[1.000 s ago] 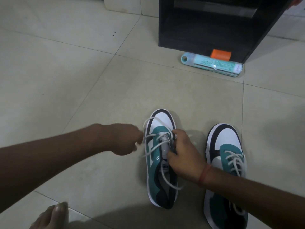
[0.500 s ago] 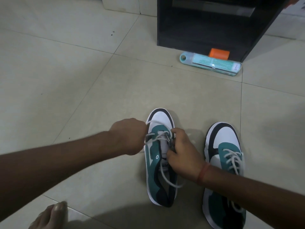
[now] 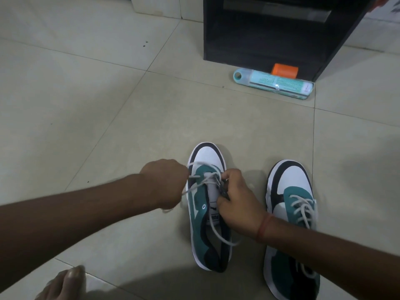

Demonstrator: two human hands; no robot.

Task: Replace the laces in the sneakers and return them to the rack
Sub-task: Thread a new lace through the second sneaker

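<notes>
Sneakers (image 3: 208,215) teal/white/black w/ white laces (image 3: 205,180); rack (image 3: 279,31) black.

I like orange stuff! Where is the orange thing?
In the head view, the orange thing is far up on the right, on the floor between the black rack and the light blue pack.

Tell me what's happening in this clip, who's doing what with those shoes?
A person is lacing the left-hand sneaker on the tiled floor. The left hand grips the white lace at the sneaker's side, and the right hand pinches the eyelet edge near the tongue. Only the front eyelets are threaded; a loose end trails over the opening. The other sneaker stands beside it, already laced. The dark rack stands beyond, with a teal package in front of it.
</notes>
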